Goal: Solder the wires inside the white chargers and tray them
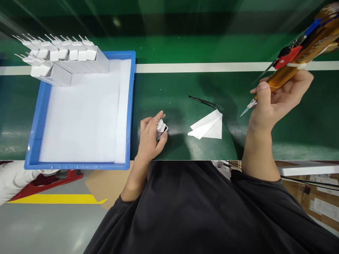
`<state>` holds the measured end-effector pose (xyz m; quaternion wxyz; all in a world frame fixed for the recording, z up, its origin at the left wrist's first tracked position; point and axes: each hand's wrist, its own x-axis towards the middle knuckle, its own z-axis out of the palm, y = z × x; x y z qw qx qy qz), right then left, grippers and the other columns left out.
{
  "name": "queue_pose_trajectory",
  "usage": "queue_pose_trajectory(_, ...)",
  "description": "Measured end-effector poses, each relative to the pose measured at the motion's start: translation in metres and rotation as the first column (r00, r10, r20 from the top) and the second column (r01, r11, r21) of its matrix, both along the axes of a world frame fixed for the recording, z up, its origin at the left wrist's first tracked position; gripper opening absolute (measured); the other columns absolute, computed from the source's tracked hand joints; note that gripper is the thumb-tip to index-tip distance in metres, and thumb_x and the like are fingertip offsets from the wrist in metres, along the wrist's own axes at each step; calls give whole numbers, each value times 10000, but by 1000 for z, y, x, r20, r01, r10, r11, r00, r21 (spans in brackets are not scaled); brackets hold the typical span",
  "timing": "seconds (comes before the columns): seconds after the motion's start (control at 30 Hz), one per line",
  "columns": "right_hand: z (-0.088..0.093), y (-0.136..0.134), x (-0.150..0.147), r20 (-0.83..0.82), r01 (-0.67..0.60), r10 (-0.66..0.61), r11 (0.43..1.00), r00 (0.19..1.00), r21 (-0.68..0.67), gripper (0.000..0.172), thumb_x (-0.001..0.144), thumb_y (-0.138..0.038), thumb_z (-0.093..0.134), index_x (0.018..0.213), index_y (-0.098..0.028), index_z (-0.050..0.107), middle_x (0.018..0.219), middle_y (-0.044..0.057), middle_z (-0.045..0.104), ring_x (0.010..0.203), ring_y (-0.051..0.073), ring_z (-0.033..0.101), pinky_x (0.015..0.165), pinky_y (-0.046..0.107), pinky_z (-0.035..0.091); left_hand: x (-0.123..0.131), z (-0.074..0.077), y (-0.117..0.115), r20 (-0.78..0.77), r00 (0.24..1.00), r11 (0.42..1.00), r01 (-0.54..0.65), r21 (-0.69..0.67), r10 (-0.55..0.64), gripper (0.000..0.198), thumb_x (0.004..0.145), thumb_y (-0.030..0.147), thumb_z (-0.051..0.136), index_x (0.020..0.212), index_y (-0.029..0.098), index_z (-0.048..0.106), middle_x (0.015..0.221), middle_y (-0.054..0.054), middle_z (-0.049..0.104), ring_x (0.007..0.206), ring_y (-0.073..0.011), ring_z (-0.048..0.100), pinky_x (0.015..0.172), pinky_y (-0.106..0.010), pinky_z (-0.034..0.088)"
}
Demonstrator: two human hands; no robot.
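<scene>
My left hand rests on the green belt, fingers closed round a small white plug adapter with metal prongs. Held above the belt at the right, my right hand grips an amber glue syringe, needle tip pointing down-left, with a red clip and blue fitting near its top. Between the hands lie a folded white paper and black tweezers.
A blue tray lined with white foam sits at the left, several white plug adapters standing in rows at its far end. A white line crosses the belt. Below the belt edge are a red object, cardboard and yellow floor tape.
</scene>
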<state>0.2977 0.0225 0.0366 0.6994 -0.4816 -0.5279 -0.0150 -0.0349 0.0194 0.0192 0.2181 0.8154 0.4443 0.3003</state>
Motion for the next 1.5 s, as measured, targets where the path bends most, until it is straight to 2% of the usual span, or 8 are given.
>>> queue_pose_trajectory(0.1,-1,-1,-1,-21,-4,4,1000,1000,-13,368,792,-321,687,1077,-166,514,925,-2,558,694,60,584,564,228,473,-8,3,-4,-72,996,996,65,55,-61,558,958,266,458,1494,203,316,1317,-108,611,1102,-247,509,976,-422,425)
queue_pose_trajectory(0.33,0,-4,-3,-18,16,-17,999,1000,-48,363,803,-342,679,1088,-181,524,920,-14,567,709,65,605,590,228,488,-2,-6,-6,-17,990,978,-136,161,140,291,891,317,636,1158,208,595,1077,-66,713,883,-166,655,751,-281,535)
queue_pose_trajectory(0.6,1,-4,-5,1,13,-13,999,1000,-41,349,796,-298,679,1091,-187,531,951,-9,558,709,63,611,595,226,463,3,-1,-6,-29,980,980,-197,-8,196,226,889,388,624,1028,213,591,1061,-62,721,892,-176,679,789,-308,532)
queue_pose_trajectory(0.73,1,-4,-4,28,45,-44,997,999,-67,358,803,-353,661,1093,-200,515,948,-14,561,677,65,600,580,235,452,2,-5,-9,-78,981,978,-185,-92,178,260,920,421,564,1071,210,545,1085,-77,708,904,-193,672,766,-312,512)
queue_pose_trajectory(0.97,1,-4,-4,9,48,-48,997,999,-59,364,783,-343,675,1067,-176,519,927,-8,550,675,79,601,581,250,458,-1,1,-10,-370,916,980,-190,-54,157,463,938,500,488,1266,174,473,1226,-138,643,1046,-275,627,710,-317,458)
queue_pose_trajectory(1.27,-2,-3,-2,-25,33,-35,998,999,-60,381,760,-289,680,1080,-165,515,910,-3,571,688,93,606,577,258,457,3,1,-15,-379,897,968,-252,-11,229,393,969,489,416,1207,196,525,1110,-105,684,939,-254,637,561,-278,373)
queue_pose_trajectory(1.4,-3,-3,-2,-31,53,-55,997,998,-65,392,747,-305,687,1068,-161,514,897,2,569,668,94,599,561,261,450,0,3,-10,-335,930,969,-206,-138,150,511,890,533,549,1272,201,484,1132,-134,655,1010,-292,629,597,-287,425)
queue_pose_trajectory(1.5,-3,-3,-3,-12,63,-64,993,998,-99,411,753,-347,680,1075,-166,499,889,4,578,678,104,611,575,269,457,-6,11,-4,-59,985,887,-170,-429,161,567,862,557,571,1297,223,426,1042,-92,651,832,-228,654,599,-294,467)
